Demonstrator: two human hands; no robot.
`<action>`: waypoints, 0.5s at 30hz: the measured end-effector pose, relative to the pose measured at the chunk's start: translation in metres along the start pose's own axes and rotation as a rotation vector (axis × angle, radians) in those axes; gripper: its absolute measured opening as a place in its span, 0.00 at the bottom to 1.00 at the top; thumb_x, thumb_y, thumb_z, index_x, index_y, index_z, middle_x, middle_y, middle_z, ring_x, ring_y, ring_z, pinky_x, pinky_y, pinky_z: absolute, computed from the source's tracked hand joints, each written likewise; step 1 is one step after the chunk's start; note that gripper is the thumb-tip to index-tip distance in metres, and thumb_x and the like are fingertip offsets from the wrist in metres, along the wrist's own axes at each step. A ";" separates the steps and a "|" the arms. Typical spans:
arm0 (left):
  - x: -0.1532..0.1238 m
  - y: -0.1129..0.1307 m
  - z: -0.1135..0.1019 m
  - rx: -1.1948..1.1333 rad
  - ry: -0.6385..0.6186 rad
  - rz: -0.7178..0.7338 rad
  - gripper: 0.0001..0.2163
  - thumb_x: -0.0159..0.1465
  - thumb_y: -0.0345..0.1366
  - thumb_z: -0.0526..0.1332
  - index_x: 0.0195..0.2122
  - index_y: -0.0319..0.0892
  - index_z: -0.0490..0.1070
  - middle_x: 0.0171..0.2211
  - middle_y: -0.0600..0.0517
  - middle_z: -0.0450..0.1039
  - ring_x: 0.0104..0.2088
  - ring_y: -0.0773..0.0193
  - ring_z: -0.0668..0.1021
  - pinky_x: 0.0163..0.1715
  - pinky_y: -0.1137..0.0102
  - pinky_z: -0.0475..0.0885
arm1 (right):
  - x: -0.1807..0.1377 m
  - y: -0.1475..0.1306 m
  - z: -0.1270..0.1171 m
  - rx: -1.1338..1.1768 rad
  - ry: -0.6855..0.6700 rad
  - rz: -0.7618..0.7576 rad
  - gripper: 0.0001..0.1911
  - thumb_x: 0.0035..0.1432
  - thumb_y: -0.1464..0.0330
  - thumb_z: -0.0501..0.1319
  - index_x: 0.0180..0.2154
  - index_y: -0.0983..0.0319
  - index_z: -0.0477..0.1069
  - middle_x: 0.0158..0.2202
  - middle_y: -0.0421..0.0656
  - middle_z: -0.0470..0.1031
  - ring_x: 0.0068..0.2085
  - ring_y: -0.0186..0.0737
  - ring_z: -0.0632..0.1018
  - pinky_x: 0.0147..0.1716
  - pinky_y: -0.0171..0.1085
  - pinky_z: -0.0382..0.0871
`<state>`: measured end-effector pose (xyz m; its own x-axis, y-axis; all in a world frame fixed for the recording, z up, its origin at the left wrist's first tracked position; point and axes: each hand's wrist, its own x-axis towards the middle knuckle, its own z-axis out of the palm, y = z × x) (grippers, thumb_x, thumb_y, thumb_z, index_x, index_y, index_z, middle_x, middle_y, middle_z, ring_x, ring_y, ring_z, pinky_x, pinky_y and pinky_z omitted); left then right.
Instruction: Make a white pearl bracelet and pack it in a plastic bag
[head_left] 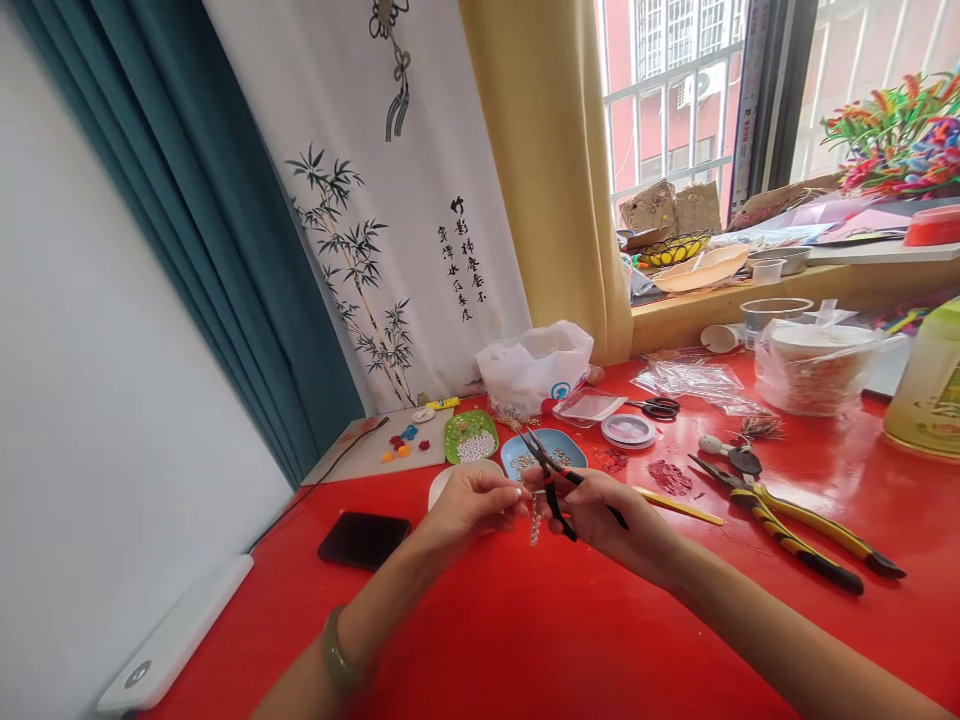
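In right hand (600,512): black-handled pliers (548,482), tips up.

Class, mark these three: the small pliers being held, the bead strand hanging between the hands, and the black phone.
small pliers (546,474): head view, near the pivot.
bead strand (534,527): head view, hanging lower end.
black phone (364,540): head view, screen middle.

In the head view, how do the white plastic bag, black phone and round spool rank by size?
1. white plastic bag
2. black phone
3. round spool
The phone lies nearer, so its lead is unsure.
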<state>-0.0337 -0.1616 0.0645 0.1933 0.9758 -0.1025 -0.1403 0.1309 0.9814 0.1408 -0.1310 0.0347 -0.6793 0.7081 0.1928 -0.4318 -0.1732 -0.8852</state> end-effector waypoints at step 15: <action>-0.003 0.007 -0.010 0.354 0.310 0.491 0.06 0.49 0.36 0.65 0.25 0.38 0.76 0.26 0.49 0.77 0.27 0.65 0.76 0.29 0.74 0.71 | -0.018 -0.022 0.020 -1.175 0.094 -0.277 0.11 0.54 0.71 0.51 0.37 0.62 0.69 0.29 0.42 0.71 0.29 0.37 0.70 0.28 0.34 0.62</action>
<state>-0.0451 -0.1620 0.0697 -0.1067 0.9195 0.3783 0.1956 -0.3536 0.9147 0.1504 -0.1537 0.0596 -0.5825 0.6778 0.4486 0.2792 0.6852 -0.6727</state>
